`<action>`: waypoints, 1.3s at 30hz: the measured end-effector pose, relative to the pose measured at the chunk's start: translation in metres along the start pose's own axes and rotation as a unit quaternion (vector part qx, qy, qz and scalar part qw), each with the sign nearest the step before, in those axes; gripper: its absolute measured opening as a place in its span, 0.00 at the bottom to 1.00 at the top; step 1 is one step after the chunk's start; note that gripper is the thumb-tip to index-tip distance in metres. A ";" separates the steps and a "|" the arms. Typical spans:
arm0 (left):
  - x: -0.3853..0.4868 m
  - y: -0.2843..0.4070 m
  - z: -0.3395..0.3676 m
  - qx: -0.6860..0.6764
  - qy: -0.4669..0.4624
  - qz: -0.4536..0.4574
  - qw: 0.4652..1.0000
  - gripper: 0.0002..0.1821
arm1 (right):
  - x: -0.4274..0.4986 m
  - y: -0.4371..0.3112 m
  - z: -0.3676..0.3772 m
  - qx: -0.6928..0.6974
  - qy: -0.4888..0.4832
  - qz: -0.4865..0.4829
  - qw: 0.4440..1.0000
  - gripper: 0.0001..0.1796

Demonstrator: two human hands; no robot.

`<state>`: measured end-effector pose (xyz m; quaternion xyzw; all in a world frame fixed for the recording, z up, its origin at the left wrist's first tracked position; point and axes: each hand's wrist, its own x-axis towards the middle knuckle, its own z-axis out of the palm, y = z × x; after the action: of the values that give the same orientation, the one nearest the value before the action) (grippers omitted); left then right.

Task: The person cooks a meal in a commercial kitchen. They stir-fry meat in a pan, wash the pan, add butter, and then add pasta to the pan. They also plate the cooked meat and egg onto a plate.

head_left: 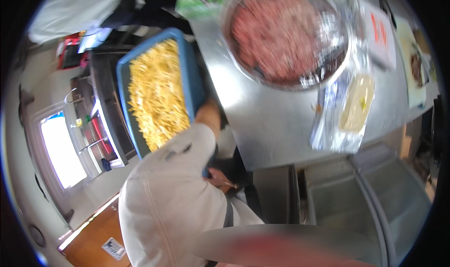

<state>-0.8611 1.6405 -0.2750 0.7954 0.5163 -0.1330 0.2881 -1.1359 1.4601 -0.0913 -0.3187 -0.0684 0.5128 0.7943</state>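
A deep blue plastic bin heaped with cut yellow potato fries is at the left of the steel table. My left arm in a white sleeve reaches along the bin's outer side, and my left hand is mostly hidden behind its wall, with only the bare forearm and wrist showing. Lower down, partly under my left sleeve, my right hand grips a blue edge that looks like the bin's near end. A thin light item shows by that wrist, too blurred to name.
On the steel table stand a large metal bowl of ground meat with plastic wrap, a plastic-wrapped pale block, a white box and a cutting board. Another person's white clothing shows at top left. Steel-framed units stand below.
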 end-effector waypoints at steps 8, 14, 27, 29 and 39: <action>-0.100 0.082 -0.078 0.285 -0.236 0.091 0.924 0.21 | 0.018 0.026 -0.006 -0.239 0.080 0.121 0.960 0.22; -0.201 0.067 -0.245 -0.046 -0.395 0.185 0.899 0.25 | 0.002 -0.063 0.006 -0.272 0.307 0.058 0.910 0.18; -0.073 -0.292 -0.575 -0.455 -0.307 0.173 0.818 0.28 | 0.049 0.013 0.101 -0.017 0.525 -0.067 0.848 0.19; -0.022 -0.353 -0.607 -0.457 -0.234 0.150 0.845 0.27 | 0.054 0.015 0.101 -0.014 0.528 -0.082 0.845 0.22; 0.250 -0.675 -0.772 -0.147 0.314 0.067 0.936 0.23 | 0.016 0.044 0.154 -0.084 0.692 0.023 0.716 0.33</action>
<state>-1.4256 2.4897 -0.0020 0.7784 0.5397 0.2205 0.2329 -1.2294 1.5526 0.0013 -0.6517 0.4653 0.1594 0.5774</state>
